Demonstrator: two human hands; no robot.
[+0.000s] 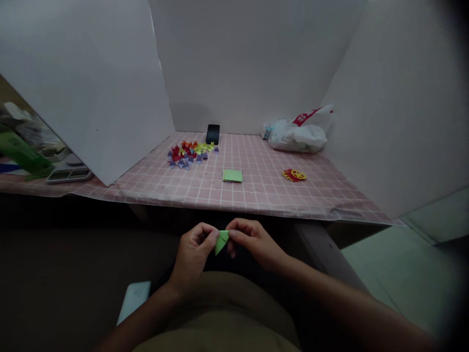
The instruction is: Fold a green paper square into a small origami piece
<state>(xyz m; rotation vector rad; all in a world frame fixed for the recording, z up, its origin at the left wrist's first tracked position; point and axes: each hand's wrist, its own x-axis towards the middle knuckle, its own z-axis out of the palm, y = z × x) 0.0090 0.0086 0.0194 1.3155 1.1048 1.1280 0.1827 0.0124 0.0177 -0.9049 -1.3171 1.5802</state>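
Observation:
A small piece of green origami paper, folded to a pointed shape, is held in the air in front of the table's near edge. My left hand pinches its left corner between thumb and fingers. On the other side, my right hand grips the upper right corner the same way. The paper's tip points down and to the left. Beyond the hands, a stack of square paper with a green sheet on top lies on the table.
Several small folded paper pieces in red, orange, yellow and purple cluster at the back left of the pink checked tabletop. Behind them stands a black object. Yellow and red cut-outs and a white plastic bag are on the right.

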